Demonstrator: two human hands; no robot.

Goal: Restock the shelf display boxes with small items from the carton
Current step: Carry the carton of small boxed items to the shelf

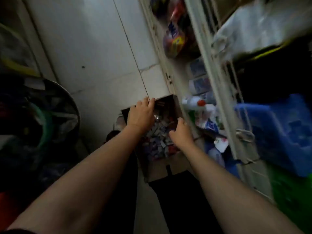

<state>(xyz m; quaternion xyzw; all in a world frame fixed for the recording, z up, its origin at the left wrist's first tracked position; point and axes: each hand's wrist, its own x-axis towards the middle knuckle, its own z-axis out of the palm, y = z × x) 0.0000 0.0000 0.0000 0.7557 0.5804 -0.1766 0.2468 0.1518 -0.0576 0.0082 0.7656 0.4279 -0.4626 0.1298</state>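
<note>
A brown carton (158, 169) stands open on the floor beside the shelf, filled with several small white, blue and red packets (158, 141). My left hand (141, 114) reaches over the carton's far left corner, its fingers curled over the rim there. My right hand (181, 132) is at the carton's right side, fingers bent down over the packets near the right wall. The frame is blurred, so I cannot make out whether the right hand holds a packet.
A white metal shelf unit (217, 92) runs along the right, with bottles (195, 102), bagged goods (175, 41) and a blue crate (276, 132). Dark bags and a round bin (50, 119) crowd the left. Pale floor tiles (94, 65) lie beyond the carton.
</note>
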